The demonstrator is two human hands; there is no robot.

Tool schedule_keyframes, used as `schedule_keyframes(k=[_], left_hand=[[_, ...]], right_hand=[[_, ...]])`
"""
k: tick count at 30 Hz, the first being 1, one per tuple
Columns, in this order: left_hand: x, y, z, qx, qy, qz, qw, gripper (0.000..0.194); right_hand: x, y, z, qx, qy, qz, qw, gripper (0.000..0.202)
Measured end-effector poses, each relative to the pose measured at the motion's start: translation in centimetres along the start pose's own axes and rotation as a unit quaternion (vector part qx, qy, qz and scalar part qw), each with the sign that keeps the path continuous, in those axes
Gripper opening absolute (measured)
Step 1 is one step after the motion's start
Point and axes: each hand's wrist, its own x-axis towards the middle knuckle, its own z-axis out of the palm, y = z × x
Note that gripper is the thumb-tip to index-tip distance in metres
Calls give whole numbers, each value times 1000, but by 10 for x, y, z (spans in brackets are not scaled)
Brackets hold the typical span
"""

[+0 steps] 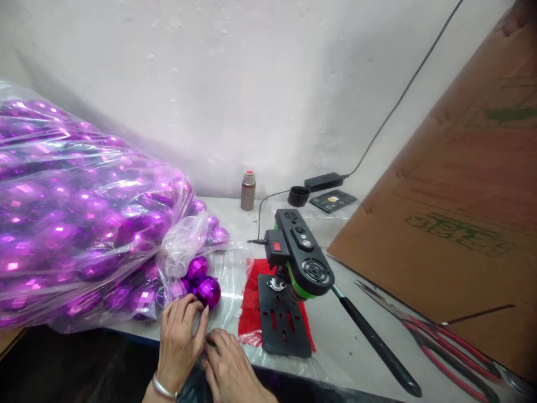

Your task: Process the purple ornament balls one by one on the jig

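My left hand (pixel 180 330), with a silvery bangle on the wrist, is just below a shiny purple faceted ball (pixel 208 292). Its fingers are bent, with a gap between thumb and index finger; I cannot tell whether the fingertips touch the ball. Close beside it, my right hand (pixel 230 364) is at the front table edge with fingers curled inward, and whatever they hold, if anything, is hidden. Another purple ball (pixel 197 269) lies behind the first, at the mouth of a large clear plastic bag (pixel 183 242) packed with such balls.
A black machine with a red switch (pixel 276 245) and slotted base plate (pixel 287 330) stands on a red cloth (pixel 250 291). Black-handled rod (pixel 373 341), red-handled shears (pixel 451 347) and a large cardboard box (pixel 461 212) are at right. Behind stand a flask (pixel 248 191) and black cup (pixel 298 196).
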Motion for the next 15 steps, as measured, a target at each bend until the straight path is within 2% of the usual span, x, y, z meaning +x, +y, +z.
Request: schedule_keyframes(k=[2, 4, 6, 8, 10, 12, 13, 15], left_hand=[[10, 8, 14, 29, 23, -50, 998, 33], [17, 15, 30, 74, 5, -83, 994, 53], [22, 20, 42, 113, -46, -105, 987, 57], [24, 23, 49, 110, -95, -133, 980, 51], [24, 27, 50, 33, -119, -163, 979, 47], [22, 31, 48, -102, -121, -204, 966, 51], [19, 34, 46, -177, -121, -233, 949, 56], [12, 40, 40, -314, -121, -302, 892, 69]], right_hand=[[-2, 4, -8, 8, 17, -12, 1000, 28], [-4, 7, -20, 21, 27, -14, 999, 30], [-6, 10, -37, 38, 21, -15, 999, 24], [-8, 13, -55, 48, 15, -19, 999, 16], [-11, 17, -70, 51, 23, -21, 998, 16], [-14, 19, -80, 74, 31, 6, 997, 18], [-15, 19, -82, 97, 38, 40, 994, 19], [-16, 17, -81, 160, 69, 144, 974, 23]])
